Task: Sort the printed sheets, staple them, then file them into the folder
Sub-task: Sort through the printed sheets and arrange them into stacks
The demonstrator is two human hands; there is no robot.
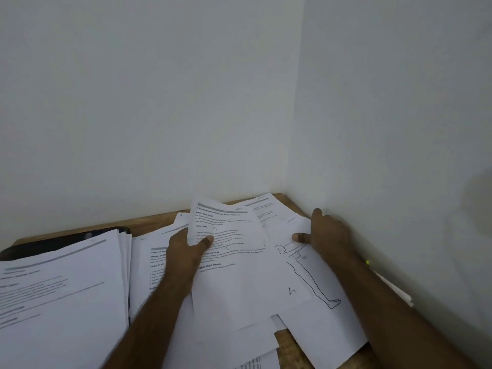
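Note:
Loose printed sheets cover a wooden desk in a room corner. My left hand (187,246) grips a text sheet (229,235) headed with task text, thumb on its face, lifting its top edge off the pile. My right hand (323,230) pinches the edge of a sheet with a line drawing of a standing figure (311,278), thumb on top. A thick stack of printed sheets (61,291) lies at the left on a black folder (53,242), only the folder's far edge showing. No stapler is in view.
White walls meet just behind the desk (286,342) and along its right side. More loose sheets (151,262) lie under my left forearm. A white strip with a small yellow-green spot (391,284) lies along the right wall.

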